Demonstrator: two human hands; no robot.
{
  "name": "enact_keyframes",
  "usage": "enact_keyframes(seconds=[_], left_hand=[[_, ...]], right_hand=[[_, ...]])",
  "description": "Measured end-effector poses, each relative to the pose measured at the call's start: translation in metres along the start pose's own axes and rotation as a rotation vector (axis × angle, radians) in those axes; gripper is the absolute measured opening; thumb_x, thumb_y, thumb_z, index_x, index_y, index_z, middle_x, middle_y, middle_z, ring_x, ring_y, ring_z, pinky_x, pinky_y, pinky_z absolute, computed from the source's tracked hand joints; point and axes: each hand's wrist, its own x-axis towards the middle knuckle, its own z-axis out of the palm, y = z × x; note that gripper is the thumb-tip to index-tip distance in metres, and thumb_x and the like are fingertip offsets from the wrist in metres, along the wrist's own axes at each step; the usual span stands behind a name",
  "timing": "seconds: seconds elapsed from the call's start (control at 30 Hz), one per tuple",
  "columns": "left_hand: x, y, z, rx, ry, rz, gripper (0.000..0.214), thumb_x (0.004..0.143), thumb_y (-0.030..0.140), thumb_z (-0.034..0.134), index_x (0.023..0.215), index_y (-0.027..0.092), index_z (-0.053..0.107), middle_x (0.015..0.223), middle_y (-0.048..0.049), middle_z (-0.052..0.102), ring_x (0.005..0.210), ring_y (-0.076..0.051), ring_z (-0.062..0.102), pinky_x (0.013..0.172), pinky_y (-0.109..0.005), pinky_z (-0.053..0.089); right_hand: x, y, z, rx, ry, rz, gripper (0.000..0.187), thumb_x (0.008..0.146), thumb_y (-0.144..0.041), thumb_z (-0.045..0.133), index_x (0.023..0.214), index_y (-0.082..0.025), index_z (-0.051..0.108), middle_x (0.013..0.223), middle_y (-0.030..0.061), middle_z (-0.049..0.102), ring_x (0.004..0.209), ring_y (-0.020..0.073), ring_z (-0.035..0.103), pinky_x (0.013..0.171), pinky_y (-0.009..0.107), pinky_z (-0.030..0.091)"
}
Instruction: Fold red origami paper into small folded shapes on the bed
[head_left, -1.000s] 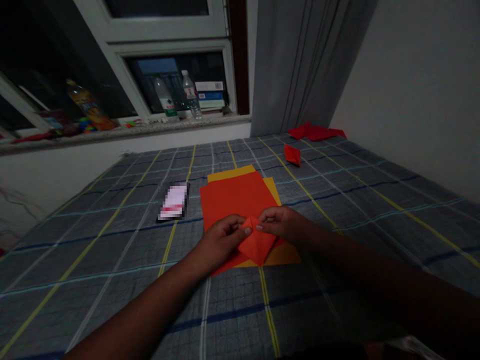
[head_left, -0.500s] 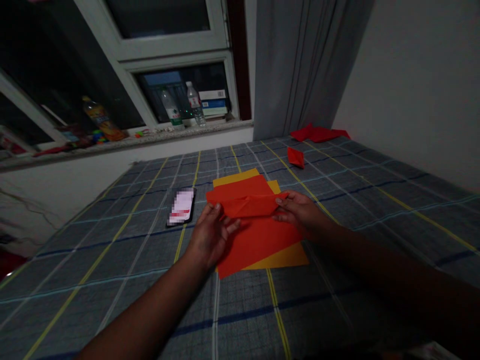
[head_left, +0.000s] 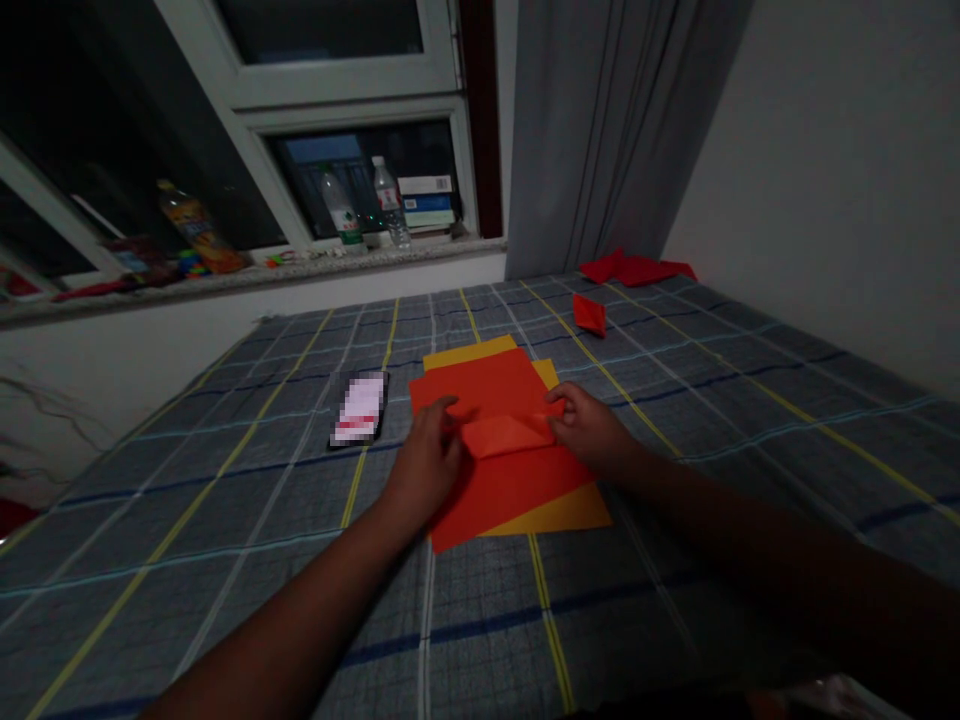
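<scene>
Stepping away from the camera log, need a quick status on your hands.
Left hand on red paper, right hand at its folded flap. Orange sheet beneath. Blurred phone lies left, apart.

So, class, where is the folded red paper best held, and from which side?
Probably pinch its two narrow ends, coming from the near side: the folded red paper is a long flat strip lying on a larger red sheet, and the left hand and right hand already sit at those ends.

From my end nothing is legible: the label on the water bottle (head_left: 386, 205), the book spines (head_left: 426, 200) and the pixelated card (head_left: 360, 408) are too small or blurred.
</scene>
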Motion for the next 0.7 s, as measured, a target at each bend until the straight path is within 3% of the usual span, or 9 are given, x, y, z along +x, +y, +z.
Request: enact_keyframes(seconds=[0.1,0.2,0.27,0.43,0.57,0.6,0.7], left_hand=[[-0.006,0.007,-0.002,0.376,-0.019,0.3,0.049,0.081,0.007,0.059,0.128,0.022,0.059,0.145,-0.0158,0.046,0.135,-0.038,0.042,0.111,-0.062,0.033],[-0.013,0.017,0.003,0.407,-0.208,0.498,0.056,0.088,0.008,0.052,0.142,0.022,0.049,0.157,-0.0144,0.037,0.147,-0.034,0.028,0.117,-0.058,0.026],[-0.018,0.021,0.007,0.413,-0.364,0.575,0.055,0.095,0.014,0.048,0.149,0.024,0.04,0.16,-0.0114,0.034,0.15,-0.031,0.024,0.119,-0.055,0.024],[-0.022,0.02,0.009,0.485,-0.581,0.527,0.061,0.101,0.047,0.045,0.154,0.019,0.033,0.161,-0.0151,0.028,0.15,-0.031,0.024,0.119,-0.052,0.025],[-0.022,0.019,0.005,0.514,-0.644,0.505,0.074,0.099,0.06,0.04,0.156,0.016,0.027,0.162,-0.0173,0.023,0.151,-0.032,0.021,0.12,-0.051,0.023],[-0.022,0.019,0.005,0.523,-0.655,0.502,0.076,0.098,0.062,0.038,0.156,0.015,0.026,0.162,-0.0179,0.022,0.151,-0.033,0.021,0.12,-0.052,0.022],[-0.023,0.019,0.004,0.544,-0.685,0.485,0.081,0.097,0.066,0.036,0.157,0.012,0.024,0.162,-0.0199,0.021,0.151,-0.033,0.019,0.12,-0.052,0.021]], right_hand=[[-0.003,-0.003,-0.001,-0.287,-0.014,-0.181,0.025,0.08,-0.013,0.053,0.104,-0.018,0.058,0.082,0.0029,0.064,0.074,0.0178,0.06,0.07,0.03,0.046],[-0.004,-0.004,-0.001,-0.367,-0.013,-0.284,0.029,0.081,-0.008,0.049,0.108,-0.016,0.058,0.106,0.0122,0.067,0.097,0.0226,0.062,0.087,0.036,0.047],[-0.003,-0.002,0.0,-0.398,-0.015,-0.307,0.031,0.082,-0.007,0.048,0.11,-0.015,0.058,0.11,0.0146,0.066,0.105,0.0242,0.061,0.094,0.038,0.046],[-0.004,-0.001,-0.001,-0.514,0.024,-0.332,0.037,0.084,-0.01,0.048,0.119,-0.006,0.057,0.117,0.021,0.061,0.113,0.0285,0.057,0.102,0.043,0.045],[-0.016,-0.014,-0.003,-0.69,0.114,-0.5,0.047,0.089,-0.016,0.049,0.133,-0.002,0.053,0.142,0.0269,0.048,0.133,0.0363,0.042,0.112,0.053,0.035],[-0.02,-0.017,-0.002,-0.713,0.079,-0.554,0.047,0.091,-0.017,0.046,0.136,-0.003,0.052,0.145,0.0252,0.047,0.136,0.0354,0.04,0.113,0.054,0.034],[-0.034,-0.019,0.002,-0.722,-0.194,-0.718,0.048,0.094,-0.015,0.039,0.138,-0.003,0.052,0.142,0.0219,0.055,0.133,0.0293,0.049,0.113,0.048,0.038]])
